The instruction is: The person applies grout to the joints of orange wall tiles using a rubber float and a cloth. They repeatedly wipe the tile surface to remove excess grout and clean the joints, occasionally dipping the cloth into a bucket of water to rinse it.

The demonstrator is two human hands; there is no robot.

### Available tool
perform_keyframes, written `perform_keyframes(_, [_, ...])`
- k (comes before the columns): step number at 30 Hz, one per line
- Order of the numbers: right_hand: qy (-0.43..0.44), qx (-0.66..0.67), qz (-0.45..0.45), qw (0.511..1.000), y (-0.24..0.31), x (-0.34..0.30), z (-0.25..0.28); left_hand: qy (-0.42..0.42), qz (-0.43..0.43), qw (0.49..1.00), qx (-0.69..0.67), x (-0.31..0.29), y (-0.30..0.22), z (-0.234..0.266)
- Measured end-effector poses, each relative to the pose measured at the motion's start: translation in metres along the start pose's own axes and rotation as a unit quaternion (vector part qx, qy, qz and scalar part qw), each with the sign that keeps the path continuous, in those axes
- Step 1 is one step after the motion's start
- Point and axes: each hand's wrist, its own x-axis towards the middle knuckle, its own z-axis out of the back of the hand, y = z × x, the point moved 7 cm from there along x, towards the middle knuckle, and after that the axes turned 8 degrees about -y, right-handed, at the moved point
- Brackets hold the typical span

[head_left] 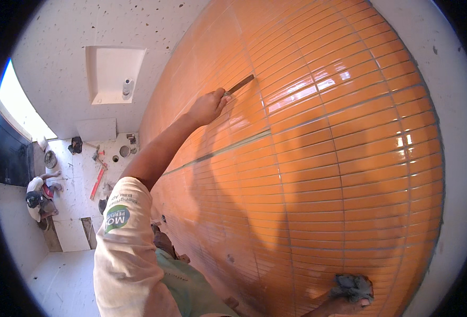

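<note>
Orange glazed tile covers the wall (318,211) before us, sweeping from 12 o'clock round to 5, its long, narrow strips parted by grey joints. Toward 3 o'clock it meets a smooth pale border (458,153). At 10 o'clock, a speckled pale wall holds a square-cornered niche (105,66) with a small bottle (127,87) in it. At 9 o'clock, we see the whitish floor (77,171), bearing a red bar (98,182) and a round container (125,151); another person (39,198) crouches beyond them.

The tile is glossy, with bright glints at 1 and 3 o'clock, and looks hazier toward its left side. Our flat tool (242,84), a thin, straight, dark strip, lies just past 12 o'clock; a crumpled grey cloth (352,287) bunches softly at 5.

Our left arm, in a pale sleeve (125,253), reaches up from 7 o'clock. The left hand (208,108), at 11, has its fingers closed around the tool's near end, the tip aimed at 2. Low at 5, our right hand (347,305) curls its fingers about the cloth, against the tile.
</note>
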Motion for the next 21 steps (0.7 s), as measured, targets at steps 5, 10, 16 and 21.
perform_keyframes(5, [0.028,-0.007,0.005,1.0,-0.012,0.008,0.011,0.016,-0.014,0.999,0.024,0.002,0.006,0.004])
perform_keyframes(10, [0.058,-0.013,0.002,0.998,-0.024,0.014,0.027,0.043,-0.103,0.991,0.068,0.026,0.007,0.024])
perform_keyframes(16, [0.218,-0.045,-0.015,0.975,-0.02,0.027,0.044,0.354,0.041,0.894,0.273,-0.14,0.127,0.012])
perform_keyframes(21, [0.068,-0.05,0.01,0.996,-0.033,0.026,0.053,0.089,0.155,0.981,0.081,-0.139,0.097,0.023])
